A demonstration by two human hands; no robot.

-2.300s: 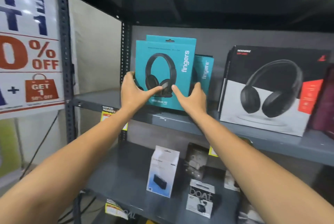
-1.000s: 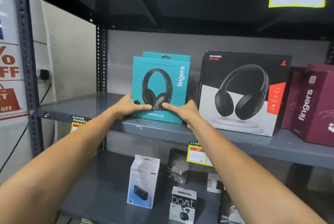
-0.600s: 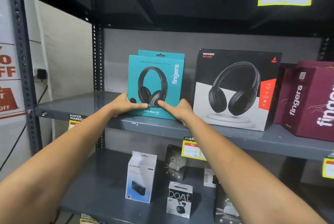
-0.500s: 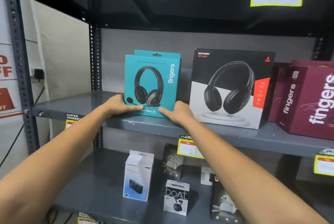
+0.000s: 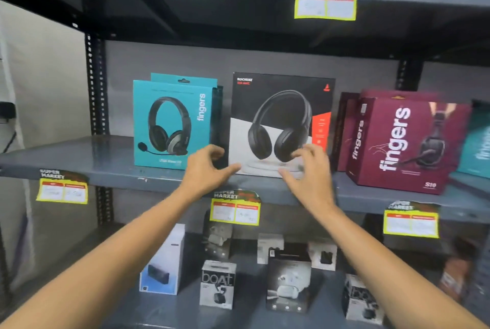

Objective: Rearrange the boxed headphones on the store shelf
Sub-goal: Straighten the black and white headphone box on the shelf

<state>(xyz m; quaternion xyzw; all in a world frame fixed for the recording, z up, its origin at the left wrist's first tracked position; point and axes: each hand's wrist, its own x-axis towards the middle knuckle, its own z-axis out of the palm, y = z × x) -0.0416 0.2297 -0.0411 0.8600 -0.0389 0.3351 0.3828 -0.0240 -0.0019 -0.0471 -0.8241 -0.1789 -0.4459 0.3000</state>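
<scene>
The black-and-white headphone box (image 5: 282,124) stands upright near the front edge of the middle shelf (image 5: 111,161), about midway along it, between the teal headphone box (image 5: 173,123) just to its left and the maroon headphone box (image 5: 408,143) on its right. Both hands hover in front of its lower part. The left hand (image 5: 208,169) is spread and empty, its fingers curled by the box's lower left corner; the right hand (image 5: 310,169) is likewise spread and empty before the lower right of the face. Whether any fingertip touches the cardboard I cannot tell.

The box sits close to the shelf's front edge, so a pull on its lower part alone could tip it forward and off onto the small boxes (image 5: 217,283) on the lower shelf. The gap on its left is narrow; a left hand pushed in there could nudge the teal box, or the second teal box behind it, out of line. A sideways slide to the right could knock the maroon box.

The box's base is hidden behind the hands. The right end of the shelf is cut off, with only a sliver of another teal pack showing. The price labels (image 5: 234,210) are blurred and unreadable.
</scene>
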